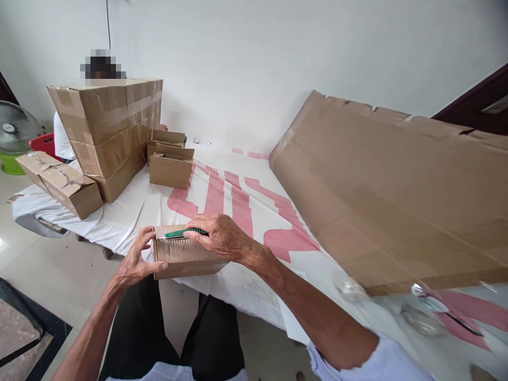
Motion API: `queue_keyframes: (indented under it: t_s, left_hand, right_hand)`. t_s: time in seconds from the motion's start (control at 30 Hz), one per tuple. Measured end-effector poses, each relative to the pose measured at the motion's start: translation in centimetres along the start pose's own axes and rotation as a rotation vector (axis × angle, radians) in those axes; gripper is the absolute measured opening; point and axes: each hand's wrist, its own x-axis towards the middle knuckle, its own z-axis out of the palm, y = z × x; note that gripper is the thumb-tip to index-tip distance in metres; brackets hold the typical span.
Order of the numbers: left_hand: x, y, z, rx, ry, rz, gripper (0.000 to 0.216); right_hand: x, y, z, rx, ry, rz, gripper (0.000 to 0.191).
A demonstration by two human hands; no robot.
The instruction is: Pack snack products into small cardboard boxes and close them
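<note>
A small taped cardboard box (pixel 182 259) rests at the near edge of the white and pink covered table (pixel 238 201). My left hand (pixel 137 259) grips its left end, fingers curled round the corner. My right hand (pixel 220 235) lies over the top and holds a green-handled knife (pixel 184 233), its tip at the tape on the box's top left.
A stack of taped cartons (pixel 111 132) stands at the far left, with two smaller taped boxes (pixel 59 182) beside it and open small boxes (pixel 170 161) behind. A person sits behind the stack. Large flat cardboard sheets (pixel 389 190) cover the right. A fan (pixel 14 129) stands at the left.
</note>
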Motion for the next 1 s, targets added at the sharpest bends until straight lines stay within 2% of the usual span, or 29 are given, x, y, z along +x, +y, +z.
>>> queue_keyframes:
  t_s: [0.1, 0.23, 0.37, 0.43, 0.5, 0.57, 0.63, 0.7, 0.8, 0.9, 0.93, 1.0]
  left_hand:
    - [0.0, 0.2, 0.1, -0.011, 0.003, -0.010, 0.073]
    - [0.1, 0.5, 0.1, 0.000, -0.005, -0.009, 0.072]
    - [0.0, 0.4, -0.3, 0.023, -0.014, -0.013, 0.073]
    - [-0.1, 0.1, -0.5, 0.039, -0.014, -0.006, 0.076]
    - [-0.2, -0.2, -0.7, 0.050, -0.024, 0.004, 0.081]
    - [-0.3, -0.2, -0.9, 0.053, -0.036, 0.008, 0.090]
    - [-0.1, -0.1, -1.1, 0.066, -0.049, 0.011, 0.099]
    - [0.1, 0.3, -1.5, 0.091, -0.071, 0.025, 0.103]
    - [0.6, 0.7, -2.7, 0.128, -0.105, 0.045, 0.107]
    - [1.0, 0.7, -4.5, 0.145, -0.116, 0.064, 0.108]
    - [1.0, 0.6, -5.1, 0.141, -0.116, 0.066, 0.108]
    - [1.1, 0.3, -6.1, 0.123, -0.114, 0.062, 0.108]
  right_hand:
    - [0.3, -0.1, -0.1, -0.089, -0.026, -0.027, 0.026]
    - [1.1, -0.5, -0.5, -0.236, -0.157, -0.033, 0.029]
    - [0.9, -0.2, -1.4, -0.396, -0.285, 0.047, 0.031]
    - [-0.2, 0.7, -2.5, -0.397, -0.293, 0.091, 0.033]
    - [-2.0, 2.0, -4.1, -0.282, -0.212, 0.119, 0.033]
    - [-4.1, 3.8, -5.6, -0.144, -0.029, 0.176, 0.034]
    - [-6.4, 5.8, -5.8, -0.073, 0.171, 0.286, 0.036]
    - [-8.8, 7.9, -4.0, -0.073, 0.281, 0.429, 0.038]
    - [-12.0, 10.5, 1.7, -0.114, 0.278, 0.628, 0.036]
    - [-13.8, 11.9, 7.3, -0.093, 0.289, 0.641, 0.034]
    - [-13.9, 12.0, 8.4, -0.075, 0.303, 0.625, 0.034]
    - [-13.3, 11.8, 8.9, -0.041, 0.360, 0.577, 0.034]
